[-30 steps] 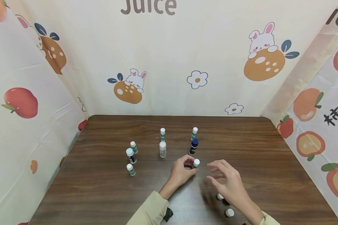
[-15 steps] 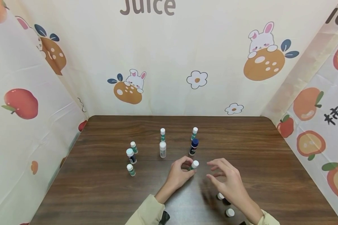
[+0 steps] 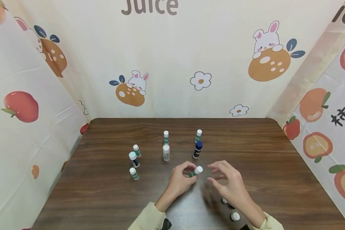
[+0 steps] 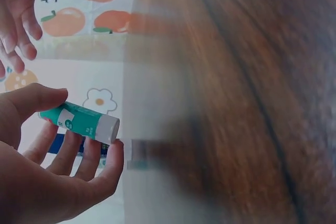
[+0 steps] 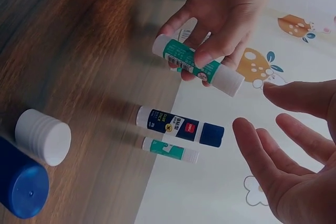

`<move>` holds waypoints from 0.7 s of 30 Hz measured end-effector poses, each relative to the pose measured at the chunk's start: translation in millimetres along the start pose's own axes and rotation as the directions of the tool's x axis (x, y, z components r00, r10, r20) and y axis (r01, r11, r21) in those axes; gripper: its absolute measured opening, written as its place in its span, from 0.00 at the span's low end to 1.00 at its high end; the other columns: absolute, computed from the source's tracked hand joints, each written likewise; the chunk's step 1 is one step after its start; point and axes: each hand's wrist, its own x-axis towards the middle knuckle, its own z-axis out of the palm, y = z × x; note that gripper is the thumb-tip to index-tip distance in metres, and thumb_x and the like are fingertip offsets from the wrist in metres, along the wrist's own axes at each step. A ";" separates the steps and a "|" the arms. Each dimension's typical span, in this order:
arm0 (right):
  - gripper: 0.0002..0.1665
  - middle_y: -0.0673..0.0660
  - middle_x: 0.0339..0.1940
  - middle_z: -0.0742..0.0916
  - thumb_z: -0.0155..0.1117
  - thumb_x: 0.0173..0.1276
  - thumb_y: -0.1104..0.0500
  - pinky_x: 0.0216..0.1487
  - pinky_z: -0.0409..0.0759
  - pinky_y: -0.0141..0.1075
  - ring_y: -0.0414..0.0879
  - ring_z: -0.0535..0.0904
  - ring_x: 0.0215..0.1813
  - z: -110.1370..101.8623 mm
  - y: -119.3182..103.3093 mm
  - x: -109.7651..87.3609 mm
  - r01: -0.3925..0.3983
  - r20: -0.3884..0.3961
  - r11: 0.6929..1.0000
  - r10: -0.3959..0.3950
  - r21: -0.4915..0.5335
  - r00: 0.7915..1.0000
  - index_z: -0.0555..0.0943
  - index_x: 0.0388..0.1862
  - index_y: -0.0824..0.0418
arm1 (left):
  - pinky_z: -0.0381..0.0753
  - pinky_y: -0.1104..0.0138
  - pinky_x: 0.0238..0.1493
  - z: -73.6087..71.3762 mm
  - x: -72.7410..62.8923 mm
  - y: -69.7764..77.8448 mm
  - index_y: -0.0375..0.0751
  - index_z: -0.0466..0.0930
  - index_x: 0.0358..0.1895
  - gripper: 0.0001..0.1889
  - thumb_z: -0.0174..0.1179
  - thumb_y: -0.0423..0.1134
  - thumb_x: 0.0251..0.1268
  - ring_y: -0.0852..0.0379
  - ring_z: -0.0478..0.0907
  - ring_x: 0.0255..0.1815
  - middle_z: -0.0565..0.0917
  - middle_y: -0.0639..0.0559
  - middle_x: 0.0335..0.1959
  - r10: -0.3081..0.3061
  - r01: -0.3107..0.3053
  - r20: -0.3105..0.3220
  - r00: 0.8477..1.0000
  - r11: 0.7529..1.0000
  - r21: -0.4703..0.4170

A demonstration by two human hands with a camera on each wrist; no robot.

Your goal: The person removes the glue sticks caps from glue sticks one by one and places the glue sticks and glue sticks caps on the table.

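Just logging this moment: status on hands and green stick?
Left hand holds green stick, tilted. Right hand empty, beside stick, not touching. Nothing visible blocking the gap.

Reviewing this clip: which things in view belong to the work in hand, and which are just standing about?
Seemingly in the work:
green glue stick, tilted, held by the left hand
right hand, near it but apart

Seemingly just standing about:
blue-capped stick
white-bodied stick
trio of sticks at the left
fruit-print cloth behind

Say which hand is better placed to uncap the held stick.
Likely the right hand: it is empty and faces the white cap; the left hand already holds the stick.
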 end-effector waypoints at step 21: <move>0.28 0.53 0.40 0.81 0.74 0.42 0.78 0.30 0.83 0.32 0.46 0.78 0.38 8.5 -8.9 5.9 0.012 0.035 0.999 -0.014 0.052 0.999 0.81 0.43 0.61 | 0.79 0.67 0.34 -8.5 -12.8 24.7 0.49 0.84 0.37 0.13 0.67 0.31 0.45 0.63 0.77 0.35 0.82 0.59 0.32 0.158 -0.156 -0.031 0.987 0.985 0.078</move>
